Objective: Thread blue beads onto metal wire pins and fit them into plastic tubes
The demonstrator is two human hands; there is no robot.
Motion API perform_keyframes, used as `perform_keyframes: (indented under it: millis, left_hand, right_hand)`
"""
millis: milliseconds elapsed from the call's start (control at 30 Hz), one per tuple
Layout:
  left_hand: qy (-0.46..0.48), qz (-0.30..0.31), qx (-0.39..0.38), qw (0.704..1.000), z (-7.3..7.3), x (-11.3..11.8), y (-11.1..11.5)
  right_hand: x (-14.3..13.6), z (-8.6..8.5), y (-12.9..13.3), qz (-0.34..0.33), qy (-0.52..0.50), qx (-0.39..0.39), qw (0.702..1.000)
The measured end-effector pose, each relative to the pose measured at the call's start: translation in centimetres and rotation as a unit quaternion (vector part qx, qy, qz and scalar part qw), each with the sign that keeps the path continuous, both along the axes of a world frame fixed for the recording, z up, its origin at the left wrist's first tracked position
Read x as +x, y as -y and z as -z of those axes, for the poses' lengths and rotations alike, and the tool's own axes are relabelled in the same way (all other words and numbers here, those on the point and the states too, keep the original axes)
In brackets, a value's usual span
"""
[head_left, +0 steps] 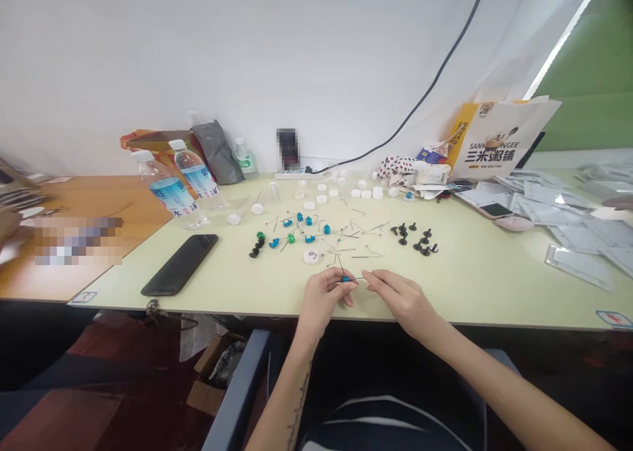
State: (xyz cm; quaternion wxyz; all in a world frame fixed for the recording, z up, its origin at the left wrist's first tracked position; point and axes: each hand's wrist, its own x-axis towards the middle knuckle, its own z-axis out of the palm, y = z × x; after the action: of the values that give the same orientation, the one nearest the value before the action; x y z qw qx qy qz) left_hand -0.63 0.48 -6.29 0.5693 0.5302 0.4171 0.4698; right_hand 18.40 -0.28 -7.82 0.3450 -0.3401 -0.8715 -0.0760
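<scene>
My left hand (324, 296) is closed in a pinch around a small blue part (345, 279) just above the table's front edge. A thin dark rod (341, 264) stands up from that part, tilted a little left. Between thumb and finger, my right hand (400, 299) grips a thin metal rod (357, 278) whose far end meets the blue part. Whether the rod's tip sits inside the part is too small to tell. Just beyond my hands lie a round white cap (311, 256), several thin bent metal rods (367, 256) and more blue parts (309, 239).
Black screw-like pieces (424, 241) lie to the right, white caps (322, 199) behind. A black phone (180, 264) and two water bottles (197, 174) stand left. Flat clear-and-white packets (578, 256) and a paper bag (499, 141) occupy the right. A black cable (435, 75) hangs along the wall.
</scene>
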Motion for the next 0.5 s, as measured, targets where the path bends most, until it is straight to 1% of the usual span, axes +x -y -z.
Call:
perform_keyframes:
  millis: [267,500]
  left_hand:
    - [-0.014,-0.013,0.016,1.000,0.18,0.13,0.19]
    - [-0.029,-0.012,0.023,0.999,0.30,0.06,0.20]
  right_hand:
    - [0.12,0.42,-0.55,-0.039,-0.055,-0.054,0.996]
    - [0.03,-0.13,-0.65,-0.063,-0.102,-0.102,0.988]
